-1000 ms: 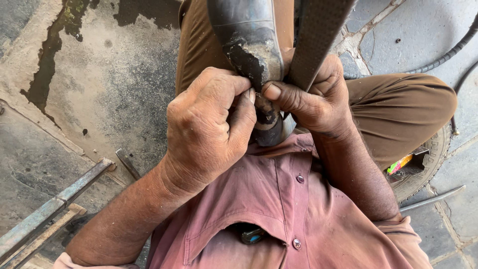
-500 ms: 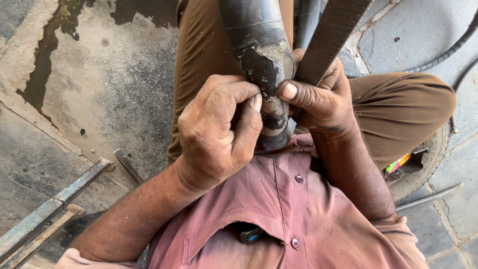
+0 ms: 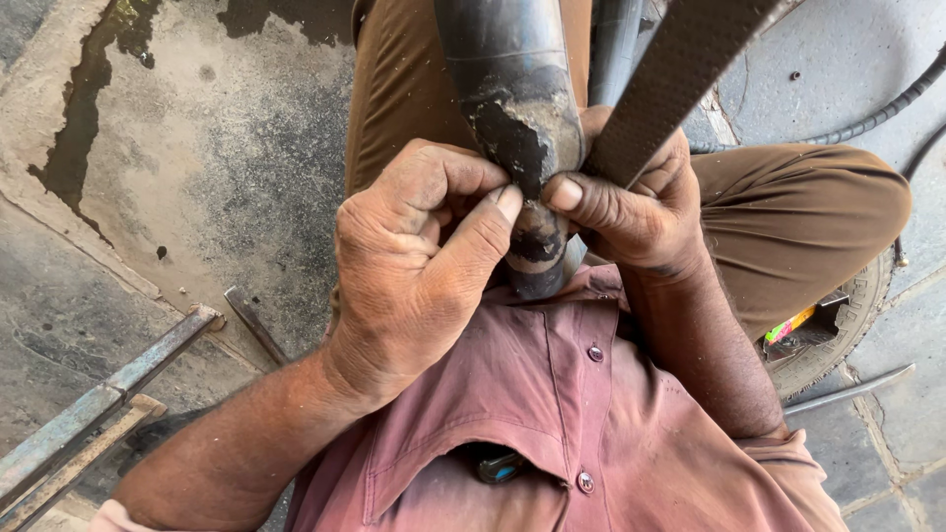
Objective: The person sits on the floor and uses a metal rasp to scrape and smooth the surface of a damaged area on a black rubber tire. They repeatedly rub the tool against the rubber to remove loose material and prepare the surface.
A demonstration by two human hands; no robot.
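The person sits with knees apart and holds a black rubber inner tube up against the chest, both hands closed on it at a scuffed, greyish patch. The left hand pinches the rubber from one side, thumb tip pressed flat to it, while the right hand grips from the other, its thumb almost meeting the left one. A dark textured strap crosses over the right hand, perhaps held under its fingers, and a small tyre lies beside the right thigh.
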